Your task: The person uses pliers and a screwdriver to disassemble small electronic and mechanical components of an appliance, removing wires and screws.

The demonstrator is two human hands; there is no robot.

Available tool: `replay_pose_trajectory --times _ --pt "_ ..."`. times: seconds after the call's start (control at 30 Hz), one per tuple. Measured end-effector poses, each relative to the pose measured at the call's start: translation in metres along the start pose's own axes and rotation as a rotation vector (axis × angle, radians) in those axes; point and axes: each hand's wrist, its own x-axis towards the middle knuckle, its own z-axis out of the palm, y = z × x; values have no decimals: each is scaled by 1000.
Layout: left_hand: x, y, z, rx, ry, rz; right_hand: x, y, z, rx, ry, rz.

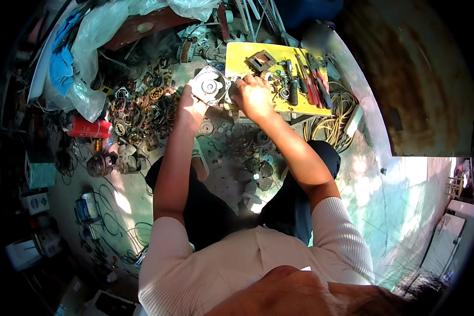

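Note:
My left hand point(192, 110) is closed around the lower side of a silver, round-centred metal motor cover point(209, 85), held up beside the left edge of a low yellow table point(237, 54). Close by on its right, my right hand point(256, 97) has its fingers curled in at the table's edge. A greyish metal piece point(230, 90) shows between that hand and the cover; what the fingers grip is hidden. On the tabletop lie a square dark metal frame point(261, 61), a tool with a dark handle point(294, 92), a small ring point(284, 93) and several red-handled and black-handled hand tools point(314, 87).
A heap of dismantled motor parts point(142, 108) covers the floor to the left, near a red bottle-like container point(89, 127). More loose parts point(255, 158) lie between my legs. Coiled hose or cable point(332, 121) sits right of the table. Clear plastic sheeting point(97, 47) hangs at the far left.

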Motion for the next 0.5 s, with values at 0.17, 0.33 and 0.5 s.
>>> replay_pose_trajectory --times 0.17,0.33,0.5 --pt "16 0 -1 323 93 -31 8 16 -40 317 -111 235" --pt "18 -20 4 792 -79 387 6 84 -78 191 95 325" --pt "27 -38 16 954 -82 319 -8 108 -102 121 17 512"
